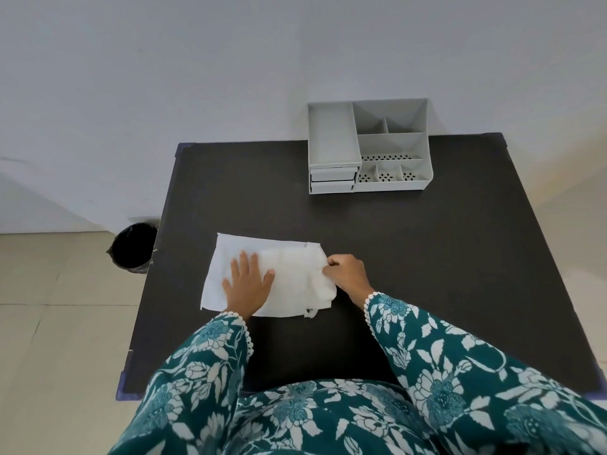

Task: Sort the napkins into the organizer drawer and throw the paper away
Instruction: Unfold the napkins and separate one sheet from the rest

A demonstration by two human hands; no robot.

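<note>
White napkins (289,274) lie in a flat pile on the dark table (410,257), near its front left. My left hand (248,284) presses flat on the pile with fingers spread. My right hand (345,272) pinches the right edge of the pile, where the layers bunch up. A grey organizer (368,146) stands at the table's far edge; its two small drawers (332,180) at the lower left look closed. I cannot tell napkins from paper in the pile.
A black-lined trash bin (133,246) stands on the tiled floor just left of the table. A pale wall runs behind the organizer. My patterned teal sleeves cover the table's front edge.
</note>
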